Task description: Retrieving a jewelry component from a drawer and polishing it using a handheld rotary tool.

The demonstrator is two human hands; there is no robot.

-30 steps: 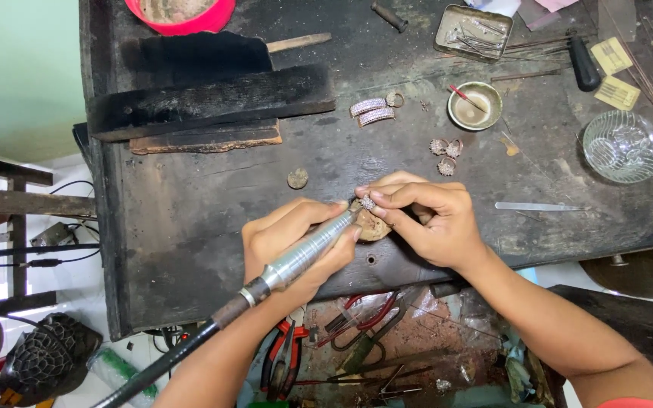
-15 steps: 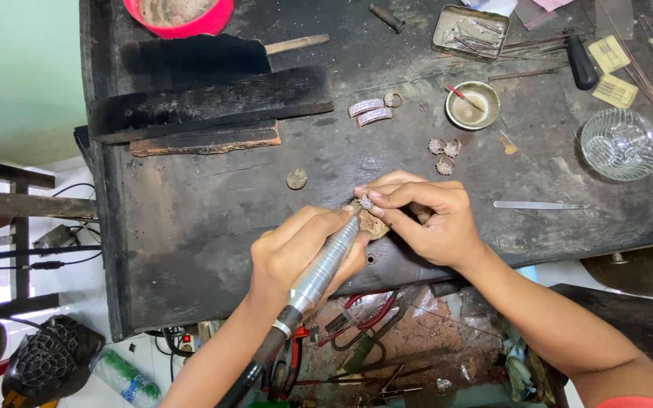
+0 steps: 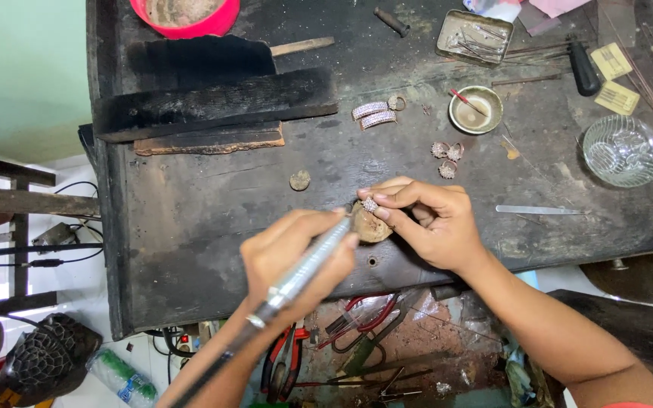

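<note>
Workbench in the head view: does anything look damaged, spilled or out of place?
The dark workbench is worn and scorched, with charred blocks near its far edge. Otherwise nothing stands out. The left hand holds a silver rotary handpiece against a small sparkly piece that the right hand pinches. Nothing is spilled.

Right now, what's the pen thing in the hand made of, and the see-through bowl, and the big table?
The pen-like tool looks like metal: silvery grey with a dull shine. The see-through bowl looks like glass, clear with cut patterns, though it could be plastic. The table looks like old wood, dark, scratched and stained.
</note>
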